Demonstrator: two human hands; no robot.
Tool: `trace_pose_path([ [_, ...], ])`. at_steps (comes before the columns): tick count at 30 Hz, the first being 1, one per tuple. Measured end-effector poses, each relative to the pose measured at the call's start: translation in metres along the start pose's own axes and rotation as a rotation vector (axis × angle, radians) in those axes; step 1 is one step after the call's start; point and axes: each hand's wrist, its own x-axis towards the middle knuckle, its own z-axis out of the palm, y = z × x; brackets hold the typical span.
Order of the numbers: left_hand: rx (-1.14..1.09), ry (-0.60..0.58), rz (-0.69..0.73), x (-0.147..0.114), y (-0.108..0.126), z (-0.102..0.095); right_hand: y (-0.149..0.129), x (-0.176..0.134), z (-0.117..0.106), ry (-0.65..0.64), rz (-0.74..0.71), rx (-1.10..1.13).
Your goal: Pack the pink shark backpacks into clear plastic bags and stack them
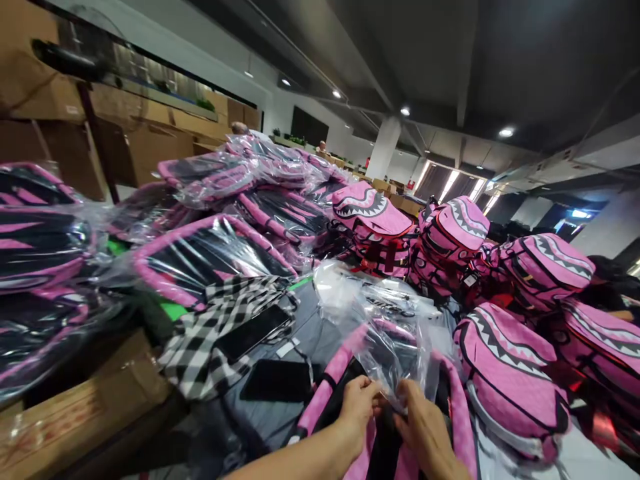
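Backpack (pixel 387 450), black, pink-edged, clear plastic (pixel 387 357) pinched by left hand (pixel 359 410) and right hand (pixel 419 419)

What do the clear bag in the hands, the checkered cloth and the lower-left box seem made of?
Clear bag: thin, glossy plastic film, being see-through, wrinkled and full of highlights. Checkered cloth: matte fabric, judging by its soft folds; the fibre can't be told. Lower-left box: probably matte cardboard, given its brown, flat panels.

Near left, a cardboard box (pixel 75 413); to its right, a checkered cloth (pixel 193 360) partly under a black phone (pixel 255 333); far left, a fan (pixel 67 60) before cartons (pixel 160 152).
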Motion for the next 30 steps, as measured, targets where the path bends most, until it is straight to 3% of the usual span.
trace_pose_path([
  [3,-0.012,0.065,-0.025,-0.008,-0.002,-0.015,-0.003,0.008,-0.009,-0.225,0.225,0.205],
  [6,-0.047,0.026,0.039,-0.016,0.0,-0.027,-0.002,0.022,-0.021,-0.354,0.173,0.306],
  [12,0.075,-0.106,0.183,-0.024,-0.006,-0.027,-0.009,0.039,-0.012,-0.228,0.29,0.617],
  [17,0.231,-0.05,0.403,-0.007,0.003,-0.023,-0.012,0.05,-0.018,-0.237,0.275,0.63],
  [21,0.285,-0.02,0.46,0.0,0.003,-0.033,-0.002,0.057,-0.028,-0.271,0.215,0.633],
  [23,0.322,0.012,0.461,-0.003,-0.003,-0.041,0.006,0.063,-0.029,-0.191,0.203,0.573],
  [25,0.519,0.037,0.425,-0.01,-0.01,-0.05,0.016,0.07,-0.028,-0.041,0.236,0.494],
  [27,0.93,-0.01,0.458,-0.024,-0.013,-0.057,0.023,0.078,-0.026,0.11,0.302,0.418],
  [29,1.359,-0.101,0.63,-0.04,-0.009,-0.057,0.025,0.084,-0.023,0.213,0.345,0.345],
  [30,1.499,-0.123,0.786,-0.048,-0.003,-0.054,0.022,0.086,-0.021,0.25,0.352,0.315],
])
